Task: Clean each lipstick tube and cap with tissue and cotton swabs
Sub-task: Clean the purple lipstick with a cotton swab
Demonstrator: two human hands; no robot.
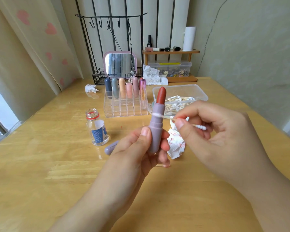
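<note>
- Wooden table (40,164): work surface bearing every item below. Judged from the layout, the task is under way: one lipstick is in hand, and six capped ones stand in the organiser; whether those are already cleaned cannot be told.
- Clear acrylic grid organiser (126,108): its back row holds six capped lipsticks (122,87), upright side by side, in dark blue, grey-blue, peach, pink, mauve and metallic pink. The front compartments hold nothing visible.
- Clear rectangular plastic box (197,93): open-topped, just right of the organiser, holding a loose heap of wooden-stemmed cotton swabs.
- Small clear glass bottle with a blue-and-white label and red neck ring (97,129): uncapped, upright, left of the hands; a little clear liquid seems to lie at the bottom.
- Crumpled white tissue with red smears (176,144): lies on the table behind the hands, suggesting some wiping is already done.
- Left hand (137,148): fingers and thumb curl round the base of the mauve plastic lipstick tube (156,131), holding it upright with the brick-red bullet extended.
- Right hand (213,129): thumb and fingers pinch the stem of a white-tipped cotton swab (167,117), whose far tip touches the tube's upper collar.
- Mauve rounded cap (110,148): lies on its side on the table beside the bottle, partly hidden by the left hand; it is presumably yet to be refitted.
</note>
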